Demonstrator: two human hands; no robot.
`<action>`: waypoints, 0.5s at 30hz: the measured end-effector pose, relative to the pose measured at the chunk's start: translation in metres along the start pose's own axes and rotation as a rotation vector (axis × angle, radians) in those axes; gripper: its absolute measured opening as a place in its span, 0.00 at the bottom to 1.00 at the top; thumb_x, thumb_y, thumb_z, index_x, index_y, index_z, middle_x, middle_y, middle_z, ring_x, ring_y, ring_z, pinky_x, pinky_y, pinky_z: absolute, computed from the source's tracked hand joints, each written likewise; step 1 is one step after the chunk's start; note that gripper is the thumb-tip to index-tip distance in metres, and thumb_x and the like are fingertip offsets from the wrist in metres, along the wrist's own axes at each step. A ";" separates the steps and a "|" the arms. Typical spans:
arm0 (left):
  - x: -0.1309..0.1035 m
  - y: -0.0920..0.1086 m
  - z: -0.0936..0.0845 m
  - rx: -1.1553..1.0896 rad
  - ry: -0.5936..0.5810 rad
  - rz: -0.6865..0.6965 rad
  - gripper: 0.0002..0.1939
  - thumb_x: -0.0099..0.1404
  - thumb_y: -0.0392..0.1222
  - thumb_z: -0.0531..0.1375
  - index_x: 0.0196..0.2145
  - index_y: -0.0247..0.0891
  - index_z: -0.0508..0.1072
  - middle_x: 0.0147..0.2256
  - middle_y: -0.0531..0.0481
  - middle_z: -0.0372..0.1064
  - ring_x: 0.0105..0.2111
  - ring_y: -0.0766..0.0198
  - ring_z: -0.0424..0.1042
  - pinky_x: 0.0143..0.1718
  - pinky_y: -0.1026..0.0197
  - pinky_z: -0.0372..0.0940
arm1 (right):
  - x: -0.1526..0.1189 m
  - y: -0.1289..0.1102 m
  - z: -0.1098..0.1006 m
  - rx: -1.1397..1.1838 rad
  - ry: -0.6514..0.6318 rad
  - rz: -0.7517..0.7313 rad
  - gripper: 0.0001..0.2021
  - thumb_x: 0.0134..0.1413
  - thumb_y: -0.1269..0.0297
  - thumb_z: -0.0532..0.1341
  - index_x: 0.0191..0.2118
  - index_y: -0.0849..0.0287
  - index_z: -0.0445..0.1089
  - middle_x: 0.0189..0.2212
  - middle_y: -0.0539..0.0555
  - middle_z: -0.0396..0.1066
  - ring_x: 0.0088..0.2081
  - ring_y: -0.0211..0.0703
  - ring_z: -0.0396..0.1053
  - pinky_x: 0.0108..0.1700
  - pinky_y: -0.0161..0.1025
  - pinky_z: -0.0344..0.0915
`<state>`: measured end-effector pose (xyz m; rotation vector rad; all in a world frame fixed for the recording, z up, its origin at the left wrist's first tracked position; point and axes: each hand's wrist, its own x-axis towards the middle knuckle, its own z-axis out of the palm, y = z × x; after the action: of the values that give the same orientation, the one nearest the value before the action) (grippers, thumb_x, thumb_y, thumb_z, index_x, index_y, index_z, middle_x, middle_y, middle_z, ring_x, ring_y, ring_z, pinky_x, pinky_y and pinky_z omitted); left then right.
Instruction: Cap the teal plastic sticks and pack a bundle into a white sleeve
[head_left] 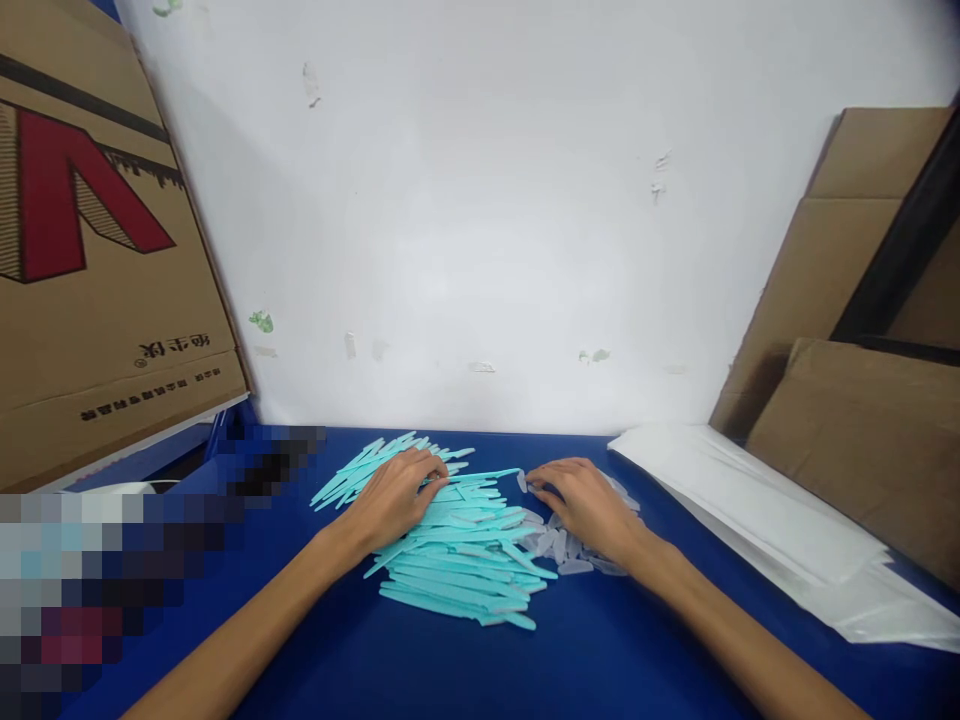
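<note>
My left hand [400, 492] is closed on a slim turquoise eyebrow razor [484, 474], whose narrow end points right. It rests over a pile of similar turquoise razors [457, 560], several lying roughly side by side. Thumb and fingers of my right hand [589, 503] pinch a small translucent plastic cap [523, 481], close to the razor's tip. Whether cap and tip touch is hard to tell. Under and beside my right hand lies a heap of loose translucent caps [564, 548], partly hidden by the palm and wrist.
Everything lies on a blue tabletop [465, 680] against a white wall [480, 220]. White sheets or bags [765, 510] lie at the right, beside brown cardboard [862, 440]. A large printed carton [97, 330] stands at the left. The lower left is blurred out.
</note>
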<state>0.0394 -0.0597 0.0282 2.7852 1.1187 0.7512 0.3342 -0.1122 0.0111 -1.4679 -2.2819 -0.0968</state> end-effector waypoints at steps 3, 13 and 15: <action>0.000 -0.001 0.000 0.000 0.007 -0.003 0.10 0.73 0.42 0.52 0.40 0.41 0.73 0.37 0.49 0.72 0.39 0.57 0.70 0.40 0.57 0.63 | 0.000 0.000 -0.002 0.017 0.004 -0.006 0.14 0.65 0.71 0.53 0.50 0.54 0.72 0.37 0.53 0.78 0.41 0.47 0.75 0.46 0.43 0.66; 0.000 -0.001 0.000 -0.004 0.015 0.007 0.10 0.74 0.42 0.51 0.40 0.41 0.72 0.37 0.49 0.72 0.39 0.57 0.69 0.40 0.57 0.62 | -0.002 0.004 0.000 0.016 -0.025 0.047 0.17 0.64 0.72 0.50 0.48 0.55 0.74 0.38 0.57 0.75 0.34 0.45 0.73 0.34 0.37 0.64; 0.000 -0.001 0.000 -0.005 0.015 0.001 0.10 0.73 0.42 0.51 0.40 0.41 0.72 0.37 0.49 0.72 0.39 0.57 0.69 0.40 0.57 0.62 | -0.003 0.005 0.001 0.039 -0.030 0.040 0.17 0.63 0.73 0.50 0.46 0.56 0.75 0.34 0.56 0.76 0.34 0.46 0.73 0.34 0.37 0.65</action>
<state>0.0389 -0.0592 0.0281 2.7806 1.1159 0.7752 0.3398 -0.1123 0.0086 -1.5044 -2.2638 -0.0186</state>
